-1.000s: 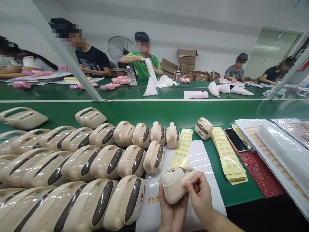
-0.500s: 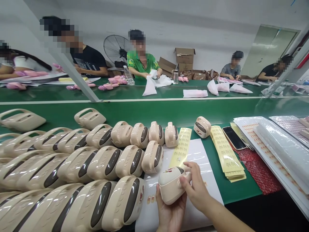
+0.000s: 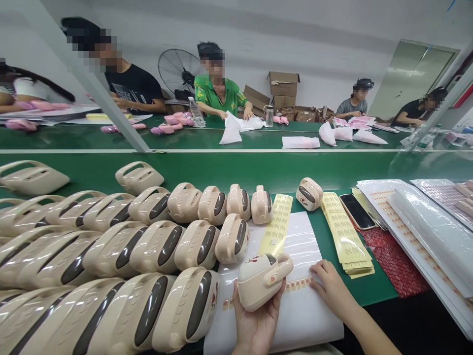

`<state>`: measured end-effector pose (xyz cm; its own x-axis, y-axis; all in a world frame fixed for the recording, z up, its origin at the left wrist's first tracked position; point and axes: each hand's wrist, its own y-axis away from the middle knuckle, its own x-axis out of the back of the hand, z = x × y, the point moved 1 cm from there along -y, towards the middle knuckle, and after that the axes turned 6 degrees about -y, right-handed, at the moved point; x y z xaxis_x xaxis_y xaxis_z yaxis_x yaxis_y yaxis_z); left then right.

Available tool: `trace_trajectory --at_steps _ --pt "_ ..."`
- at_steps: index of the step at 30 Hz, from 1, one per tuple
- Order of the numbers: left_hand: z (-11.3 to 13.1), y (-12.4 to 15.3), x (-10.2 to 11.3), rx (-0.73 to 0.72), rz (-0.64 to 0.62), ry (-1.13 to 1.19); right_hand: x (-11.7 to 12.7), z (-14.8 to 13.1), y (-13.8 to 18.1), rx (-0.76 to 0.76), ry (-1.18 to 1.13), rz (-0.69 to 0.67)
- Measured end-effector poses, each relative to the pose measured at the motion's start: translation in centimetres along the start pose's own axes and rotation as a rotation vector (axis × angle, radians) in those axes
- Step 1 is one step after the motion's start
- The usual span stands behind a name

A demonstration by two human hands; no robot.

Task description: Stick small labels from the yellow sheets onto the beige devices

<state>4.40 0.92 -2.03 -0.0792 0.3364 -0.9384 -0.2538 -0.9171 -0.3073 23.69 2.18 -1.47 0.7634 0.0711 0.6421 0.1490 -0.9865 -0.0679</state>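
Note:
My left hand (image 3: 258, 323) cups a beige handled device (image 3: 260, 280) with a red flower print, held above a glossy white sheet (image 3: 299, 315). A small red sticker shows on its handle. My right hand (image 3: 329, 286) rests on the sheet with its fingertips curled at a row of small stickers (image 3: 297, 284). Rows of the same beige devices (image 3: 148, 251) with dark windows fill the bench to the left. A yellow sticker strip (image 3: 278, 224) lies just beyond the held device.
A stack of yellow sticker sheets (image 3: 345, 236), a phone (image 3: 356, 211), a red sheet (image 3: 397, 264) and plastic-wrapped sheets (image 3: 432, 227) lie to the right. One device (image 3: 309, 194) stands alone. Beyond the green conveyor (image 3: 236, 167), several people work with pink items and white bags.
My right hand has left the device's handle and dropped to the sticker row on the white sheet. The left hand has tilted the device slightly, keeping hold of it.

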Motion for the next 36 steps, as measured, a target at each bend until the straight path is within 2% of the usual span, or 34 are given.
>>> trace_trajectory --at_steps 3,7,12,17,21,23,25,27,29,32,36 --pt "0.0 0.1 -0.1 0.004 0.034 0.023 -0.2 -0.1 0.4 0.016 0.080 -0.046" --pt "0.1 0.2 -0.1 0.024 0.011 0.059 -0.2 -0.6 0.1 0.006 0.139 -0.071" --pt "-0.2 0.4 0.0 0.040 0.015 0.088 0.4 -0.9 -0.5 -0.038 0.081 -0.088" --pt "0.0 1.3 1.1 0.026 0.088 -0.032 0.5 -1.1 -1.0 -0.111 0.055 -0.121" --pt "1.0 2.0 2.2 0.010 0.215 -0.337 1.0 -1.6 -1.4 -0.159 -0.093 -0.149" --pt "1.8 1.7 2.0 -0.046 0.291 -0.623 1.9 -2.8 -1.9 -0.160 -0.246 -0.128" --pt "2.5 1.1 1.2 -0.124 0.316 -0.954 2.9 -4.7 -2.6 -0.130 -0.393 -0.109" --pt "3.0 0.4 0.3 -0.164 0.245 -1.245 3.6 -7.0 -3.3 -0.060 -0.504 -0.122" --pt "3.0 -0.2 -0.5 -0.191 0.095 -1.435 3.6 -9.1 -3.8 -0.001 -0.572 -0.174" --pt "2.8 -0.6 -0.7 -0.225 -0.086 -1.566 2.6 -10.9 -4.2 -0.012 -0.563 -0.248" --pt "2.7 -0.3 0.1 -0.205 -0.118 -1.641 1.5 -10.9 -4.3 -0.055 -0.512 -0.276"
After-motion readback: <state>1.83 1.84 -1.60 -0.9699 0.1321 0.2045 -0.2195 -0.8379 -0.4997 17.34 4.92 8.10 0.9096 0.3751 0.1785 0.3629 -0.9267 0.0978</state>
